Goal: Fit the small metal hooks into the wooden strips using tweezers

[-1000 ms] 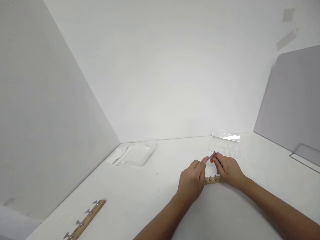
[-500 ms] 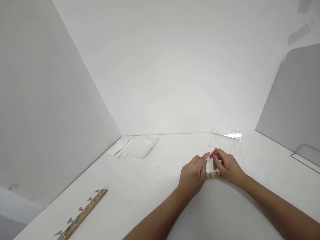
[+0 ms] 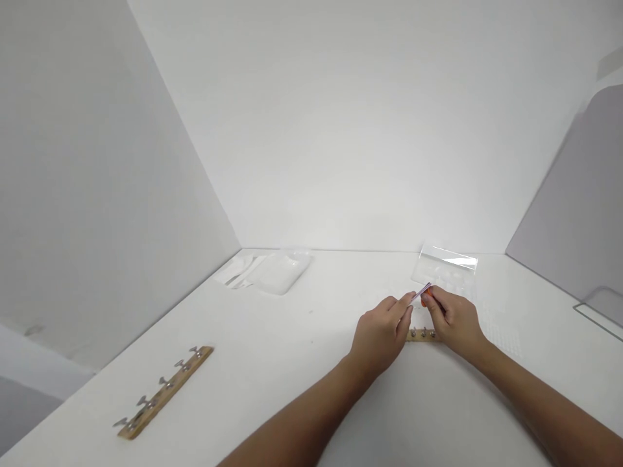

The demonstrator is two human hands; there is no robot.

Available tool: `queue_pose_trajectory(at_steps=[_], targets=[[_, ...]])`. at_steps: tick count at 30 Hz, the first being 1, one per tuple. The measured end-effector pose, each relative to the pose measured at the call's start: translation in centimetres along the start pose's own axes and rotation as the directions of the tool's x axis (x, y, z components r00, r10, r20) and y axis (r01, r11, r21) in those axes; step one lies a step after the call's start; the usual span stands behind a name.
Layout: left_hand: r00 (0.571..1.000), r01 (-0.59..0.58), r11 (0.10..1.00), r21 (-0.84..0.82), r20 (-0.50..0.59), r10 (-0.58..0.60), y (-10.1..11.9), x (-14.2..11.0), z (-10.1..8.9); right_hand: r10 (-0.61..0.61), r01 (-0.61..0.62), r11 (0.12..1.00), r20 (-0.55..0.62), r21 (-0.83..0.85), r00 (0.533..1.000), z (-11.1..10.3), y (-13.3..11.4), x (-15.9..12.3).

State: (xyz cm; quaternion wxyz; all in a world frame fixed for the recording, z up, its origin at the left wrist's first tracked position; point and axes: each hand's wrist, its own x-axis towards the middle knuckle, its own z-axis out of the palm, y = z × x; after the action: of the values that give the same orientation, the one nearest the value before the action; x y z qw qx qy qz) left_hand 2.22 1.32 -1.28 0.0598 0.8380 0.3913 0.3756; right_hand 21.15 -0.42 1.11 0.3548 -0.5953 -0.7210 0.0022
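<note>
My left hand [image 3: 382,335] is closed, its fingertips pinching one end of a thin, pale purple-and-white strip [image 3: 420,293]. The strip slants up to the right toward my other hand and is too slim to identify. My right hand [image 3: 453,322] is closed, with thumb and fingers on a small orange piece [image 3: 426,298] right beside the strip's far end. Whether the two are joined I cannot tell. Below and between my hands lies a wooden hook rail [image 3: 423,335] with metal hooks; both of its ends are covered by my hands.
On the left of the white table rests another wooden rail [image 3: 165,392] with several metal hooks. Clear plastic packaging [image 3: 277,272] lies at the back left, and a transparent blister tray [image 3: 445,264] at the back right. A grey wire frame [image 3: 598,318] stands near the right wall.
The view has shifted a little, and things on the table appear slightly higher and farther right. Less of the orange piece shows between my right fingers. Both hands keep their grip.
</note>
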Motion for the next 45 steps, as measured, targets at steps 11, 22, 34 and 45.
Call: queue_pose_trajectory(at_steps=[11, 22, 34, 45], targets=[[0.986, 0.129, 0.986, 0.104, 0.092, -0.139, 0.6, 0.4, -0.3, -0.213, 0.186, 0.909, -0.034, -0.373, 0.976, 0.9, -1.0, 0.9], [0.980, 0.149, 0.980, 0.129, 0.116, -0.164, 0.8, 0.7, -0.5, -0.274, 0.249, 0.911, -0.032, -0.328, 0.961, 0.8, -0.7, 1.6], [0.990, 0.111, 0.991, 0.076, 0.078, -0.117, 1.0, 0.5, -0.3, -0.226, 0.202, 0.923, -0.038, -0.327, 0.973, 0.5, -0.7, 1.9], [0.985, 0.145, 0.987, 0.076, 0.081, -0.151, 0.9, 0.4, -0.1, -0.196, 0.182, 0.917, -0.003, -0.354, 0.981, 0.5, -1.0, 1.9]])
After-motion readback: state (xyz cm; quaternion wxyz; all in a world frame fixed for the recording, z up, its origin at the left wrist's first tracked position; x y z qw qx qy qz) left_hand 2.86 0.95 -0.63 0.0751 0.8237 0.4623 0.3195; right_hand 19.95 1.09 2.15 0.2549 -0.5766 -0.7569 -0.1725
